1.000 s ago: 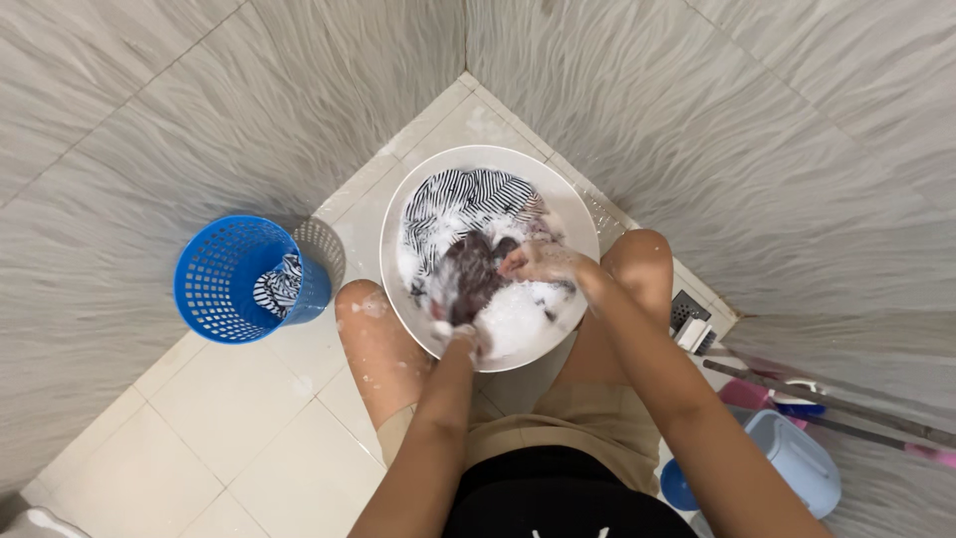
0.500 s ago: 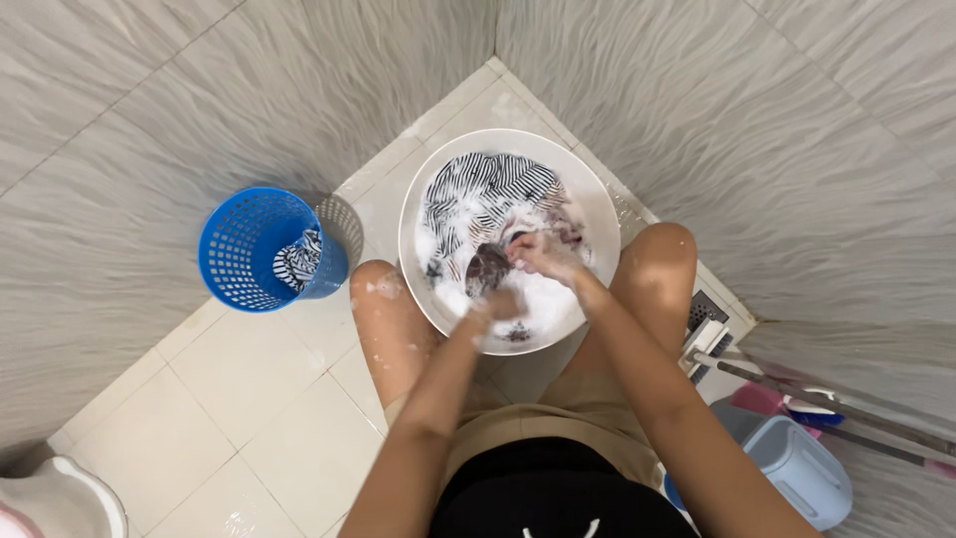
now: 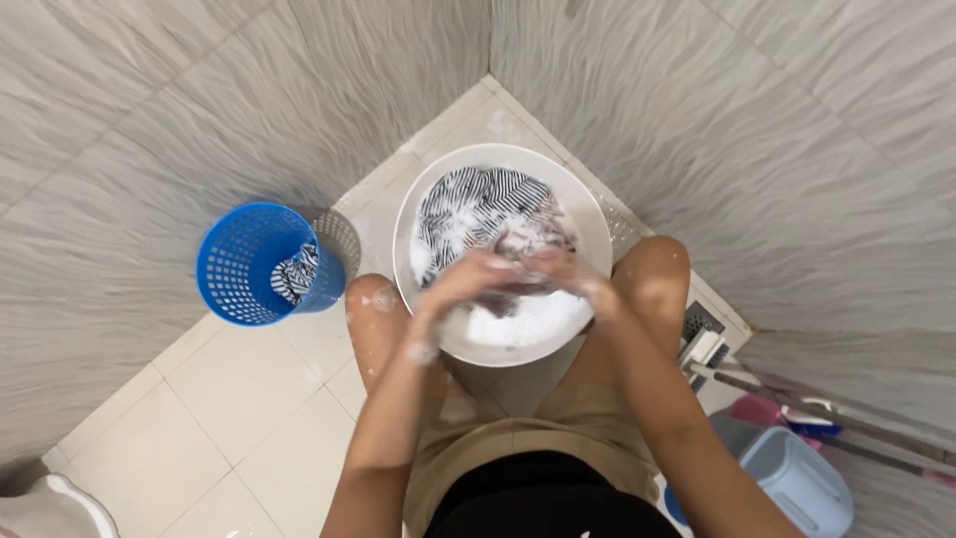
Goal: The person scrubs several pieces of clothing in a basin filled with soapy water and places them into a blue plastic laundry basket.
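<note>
Wet dark garment (image 3: pixel 513 261), hand-washed in white basin (image 3: pixel 597 224) on tiled floor (image 3: pixel 229 389)
Item: soft, limp cloth, judged heavy with water and slippery with suds; best taken by a bunched fold near the middle, not by a loose edge. Position: over foamy water at the near side of the basin, between the knees. Left hand (image 3: pixel 463 279) and right hand (image 3: pixel 558 269) are pressed together, both clamped on the bunched cloth, foam on wrists. Appearance: dark, brownish, crumpled, part hidden by fingers. Adjacent: black-and-white striped cloth (image 3: pixel 473 204) soaking at the far side; blue perforated basket (image 3: pixel 254 264) beside the basin holding another striped piece
</note>
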